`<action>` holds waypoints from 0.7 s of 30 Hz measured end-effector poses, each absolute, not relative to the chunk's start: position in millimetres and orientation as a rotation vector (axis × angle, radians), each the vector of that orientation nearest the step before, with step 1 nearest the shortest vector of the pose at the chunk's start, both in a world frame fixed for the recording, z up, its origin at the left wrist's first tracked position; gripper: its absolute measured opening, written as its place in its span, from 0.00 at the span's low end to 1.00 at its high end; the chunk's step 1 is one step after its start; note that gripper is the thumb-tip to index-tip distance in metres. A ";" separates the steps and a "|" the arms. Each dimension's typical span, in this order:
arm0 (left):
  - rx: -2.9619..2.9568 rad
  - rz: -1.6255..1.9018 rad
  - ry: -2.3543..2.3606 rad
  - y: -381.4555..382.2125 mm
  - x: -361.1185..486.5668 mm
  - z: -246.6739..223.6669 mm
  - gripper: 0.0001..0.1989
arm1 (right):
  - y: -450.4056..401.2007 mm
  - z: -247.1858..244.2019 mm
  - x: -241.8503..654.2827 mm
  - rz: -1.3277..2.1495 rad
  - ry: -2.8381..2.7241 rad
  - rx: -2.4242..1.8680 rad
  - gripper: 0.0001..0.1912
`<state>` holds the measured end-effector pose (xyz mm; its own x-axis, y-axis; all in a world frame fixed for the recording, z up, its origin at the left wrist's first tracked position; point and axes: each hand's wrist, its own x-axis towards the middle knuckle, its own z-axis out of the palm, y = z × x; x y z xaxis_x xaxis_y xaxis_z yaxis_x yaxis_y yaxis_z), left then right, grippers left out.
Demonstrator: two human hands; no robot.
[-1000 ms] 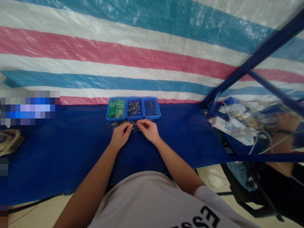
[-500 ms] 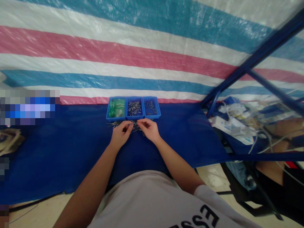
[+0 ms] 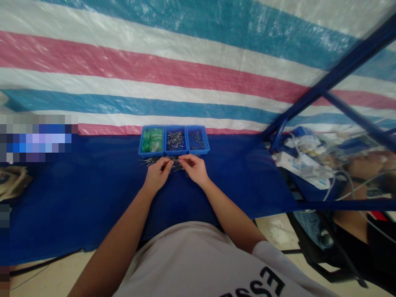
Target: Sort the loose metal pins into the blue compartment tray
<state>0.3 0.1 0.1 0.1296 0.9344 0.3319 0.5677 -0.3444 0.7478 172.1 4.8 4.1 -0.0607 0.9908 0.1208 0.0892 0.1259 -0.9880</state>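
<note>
My left hand is closed in a pinch over a loose pile of thin dark metal rods. Opposite it, my right hand pinches with thumb and forefinger at the pile's right side. What lies between the fingertips of either hand is too small to make out. Just behind the pile stand three blue bins side by side. Green plastic packets fill the left bin. Many short metal pins lie in the middle bin, and fewer similar pins lie in the right bin.
The blue-covered table runs up to a striped plastic sheet. On the right rises a blue metal frame. Beyond it are white boxes, cables and another person's arm. A brown object sits at far left.
Both hands stay nearly where they were, fingers still pinched over the pile. At the far right, the other person's hand has shifted slightly.
</note>
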 end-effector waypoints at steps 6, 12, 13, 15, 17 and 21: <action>1.970 1.180 1.452 0.0 1.8 -0.6 0.12 | 5.4 3.2 172.2 1.131 -1.347 -1.146 0.20; 1.977 1.085 1.478 0.8 -0.3 -0.4 0.14 | 5.2 3.9 170.7 1.211 -1.319 -1.155 0.21; 1.971 1.092 1.474 0.6 -0.3 -0.6 0.14 | 6.2 3.2 170.6 1.227 -1.305 -1.155 0.22; 1.942 1.126 1.466 0.2 -0.2 -1.0 0.15 | 9.0 1.6 169.9 1.258 -1.239 -1.154 0.23; 1.905 1.164 1.463 0.0 -0.4 -1.2 0.15 | 11.7 0.9 168.6 1.288 -1.143 -1.112 0.27; 1.884 1.204 1.480 -0.1 -1.1 -2.2 0.14 | 12.1 2.4 165.8 1.333 -1.090 -0.949 0.39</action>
